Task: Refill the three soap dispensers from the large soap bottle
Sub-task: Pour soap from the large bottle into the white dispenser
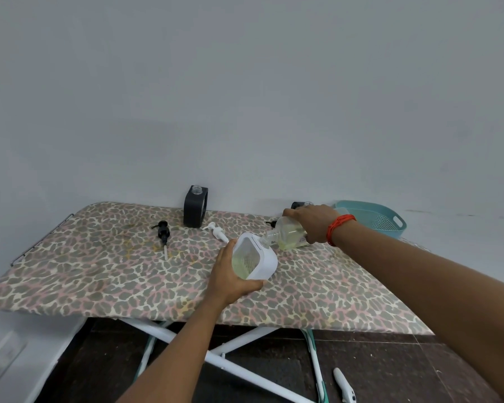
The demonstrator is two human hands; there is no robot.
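My left hand [230, 283] grips a white square dispenser [255, 257], tilted, with pale yellow-green soap showing through its clear window. My right hand [314, 222] holds the clear large soap bottle [288, 234] tipped to the left, its open neck touching the white dispenser's opening. A black dispenser [195, 210] stands uncapped at the back of the board. Another black dispenser [298, 204] is mostly hidden behind my right hand. A black pump [163, 231] and a white pump [217, 231] lie loose on the board.
All of this sits on a leopard-print ironing board [99, 280] against a grey wall. A teal colander basket [376, 218] stands at the board's far right end. A white object [342, 383] lies on the dark floor below.
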